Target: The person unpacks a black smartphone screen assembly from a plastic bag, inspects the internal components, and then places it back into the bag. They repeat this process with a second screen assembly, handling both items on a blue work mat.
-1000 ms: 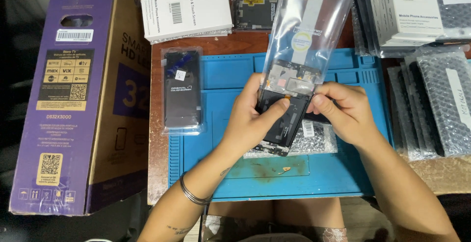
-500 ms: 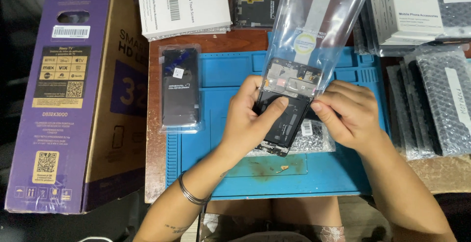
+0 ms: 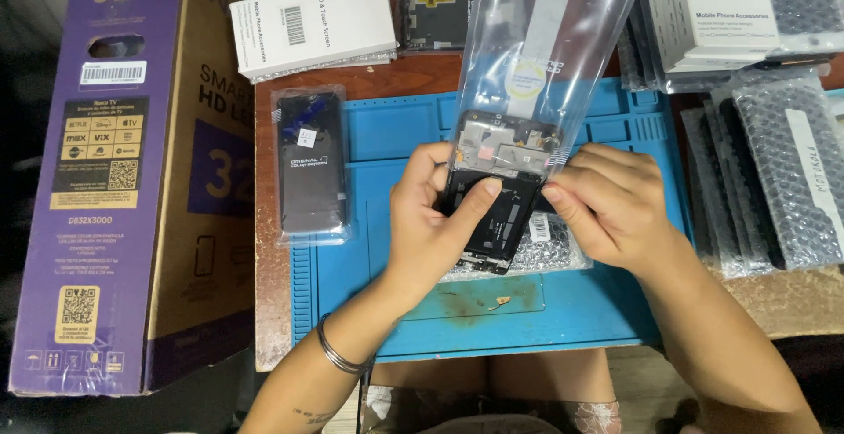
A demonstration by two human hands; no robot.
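Both hands meet over the blue work mat [image 3: 607, 311] at the middle of the table. The left hand [image 3: 431, 214] is curled around the lower half of a dark phone screen assembly [image 3: 497, 196], thumb laid across its back, fingers wrapped behind. The right hand [image 3: 607, 201] is pinched closed on the edge of a clear plastic bag [image 3: 545, 47] where the bag's mouth meets the assembly. The assembly's upper end, with its metal frame and small parts showing, sits inside the bag's opening; its lower end sticks out below, toward the person. The bag stands up and away from the hands, tilted toward the far side of the table.

A sheet of bubble wrap [image 3: 549, 254] lies on the mat beneath the assembly. Left of the hands, a second bagged phone screen [image 3: 308, 166] lies flat, partly on the mat, partly on the wood. A white box [image 3: 312, 25] rests at the far edge. A tall purple television carton [image 3: 114, 170] lies along the left side. Bubble-wrapped parts [image 3: 782, 170] are stacked at the right.
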